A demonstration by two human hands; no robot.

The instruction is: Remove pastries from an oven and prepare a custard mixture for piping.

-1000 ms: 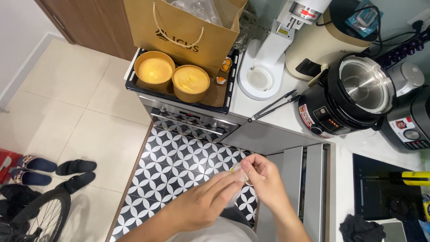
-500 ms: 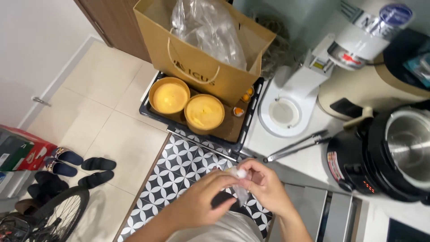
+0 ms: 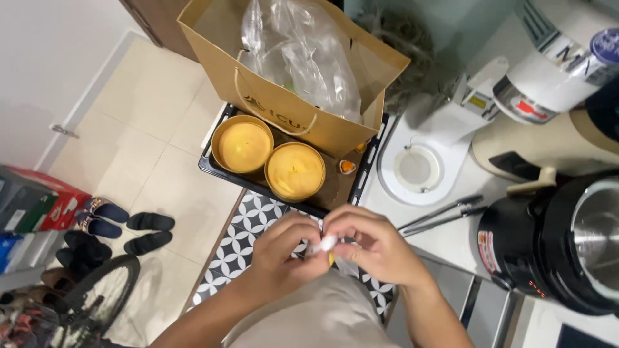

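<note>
My left hand (image 3: pixel 284 254) and my right hand (image 3: pixel 374 245) meet in front of my body, above a patterned floor mat (image 3: pixel 248 235). Together their fingertips pinch a small white object (image 3: pixel 325 243), mostly hidden by the fingers. Just beyond the hands a black tray (image 3: pixel 216 171) carries two round yellow cakes in tins (image 3: pixel 243 143) (image 3: pixel 295 171) and a brown paper bag (image 3: pixel 290 109) stuffed with clear plastic.
On the white counter to the right stand a white mixer base (image 3: pixel 419 169), metal tongs (image 3: pixel 442 214), a black pressure cooker (image 3: pixel 561 241) and a beige appliance (image 3: pixel 548 142). Shoes (image 3: pixel 129 229), a bicycle wheel (image 3: pixel 97 303) and boxes (image 3: pixel 32 206) sit on the floor at left.
The view has tilted so the tray and bag sit lower and nearer. Both hands stay joined on the small white object, fingers shifting slightly.
</note>
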